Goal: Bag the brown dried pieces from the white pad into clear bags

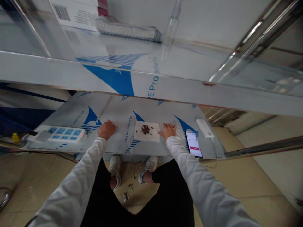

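On the lower shelf, a white sheet of paper (139, 136) lies between my hands with a small heap of dark brown pieces (146, 129) on it. A few pieces sit apart from the heap. My left hand (107, 129), left of the paper, is closed with its knuckles up. Clear, thin plastic (116, 125) shows faintly at its fingers; whether it is gripped is hard to see. Just right of the paper, my right hand (169, 130) rests palm down with fingers apart, the thumb near the paper's edge. More clear plastic (180, 133) lies beside it.
A phone (194, 144) with its screen lit and a white power bank (204, 128) lie at right. A white power strip (65, 134) is at left. The upper shelf (180, 85) overhangs, bearing a box (77, 12), grey cloth (127, 31) and clear spray bottle (172, 26).
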Available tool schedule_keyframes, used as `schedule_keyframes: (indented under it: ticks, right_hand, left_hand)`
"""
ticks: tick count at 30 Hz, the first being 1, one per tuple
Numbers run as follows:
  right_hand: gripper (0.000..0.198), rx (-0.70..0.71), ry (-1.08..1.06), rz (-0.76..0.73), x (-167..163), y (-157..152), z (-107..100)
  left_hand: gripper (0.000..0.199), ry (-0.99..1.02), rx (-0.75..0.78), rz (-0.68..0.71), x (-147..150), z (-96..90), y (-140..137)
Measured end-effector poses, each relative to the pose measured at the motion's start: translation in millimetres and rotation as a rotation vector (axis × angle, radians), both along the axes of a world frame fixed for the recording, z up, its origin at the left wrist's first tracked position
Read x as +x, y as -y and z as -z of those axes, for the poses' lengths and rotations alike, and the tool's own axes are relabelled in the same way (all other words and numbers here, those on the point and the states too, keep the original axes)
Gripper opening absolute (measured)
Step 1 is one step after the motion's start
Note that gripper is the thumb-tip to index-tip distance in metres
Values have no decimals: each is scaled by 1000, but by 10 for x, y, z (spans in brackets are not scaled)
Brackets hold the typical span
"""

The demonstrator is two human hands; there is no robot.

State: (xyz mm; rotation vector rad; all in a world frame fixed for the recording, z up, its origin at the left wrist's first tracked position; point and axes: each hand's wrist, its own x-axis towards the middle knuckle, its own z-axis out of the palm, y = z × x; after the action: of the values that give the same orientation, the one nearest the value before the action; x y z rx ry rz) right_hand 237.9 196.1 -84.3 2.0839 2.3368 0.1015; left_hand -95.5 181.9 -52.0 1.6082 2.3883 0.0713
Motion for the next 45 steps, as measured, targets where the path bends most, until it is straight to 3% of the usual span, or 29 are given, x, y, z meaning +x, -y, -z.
schedule_keyframes:
  ticks: [3,6,9,12,15,19,26,31,36,41,45]
  right_hand:
    - [62,203,-222,87,-102,195,-35]
    - [44,382,-767,90,-349,562,-140]
    - [32,245,-1273,0,-684,989,-239]
    - [28,129,-1519,-63,-948,1299,-289]
    - [26,174,-1543,-27,-1020,1472,-270]
    - [25,261,-1408,-34,-920,1593,-186]
    - [23,356,-1287,42,-873,1744,-107]
    - [17,461,-1238,90,-867,1830,-184]
    - [15,249,-1376,-108,-820,1860,-241]
    - [18,191,-1391,-96,-868,1889,-236]
    - [21,202,-1332,-100,-902,1899,-220]
  left_hand:
    - [37,-63,65,-42,96,-172,254]
    - [32,-17,271,30,335,-250,576]
    - [22,303,469,206,700,-222,910]
    - [20,786,498,256,1078,-153,1196]
    - [24,1195,485,120,1341,-99,1378]
    - [29,1437,421,-79,1434,-63,1497]
    - [36,1552,300,-110,1395,-7,1644]
    - [31,1522,336,-174,1402,-18,1693]
    - [28,1529,301,-252,1339,26,1687]
    - [26,1760,244,-393,1304,76,1679]
    - [27,1804,255,-385,1301,75,1689]
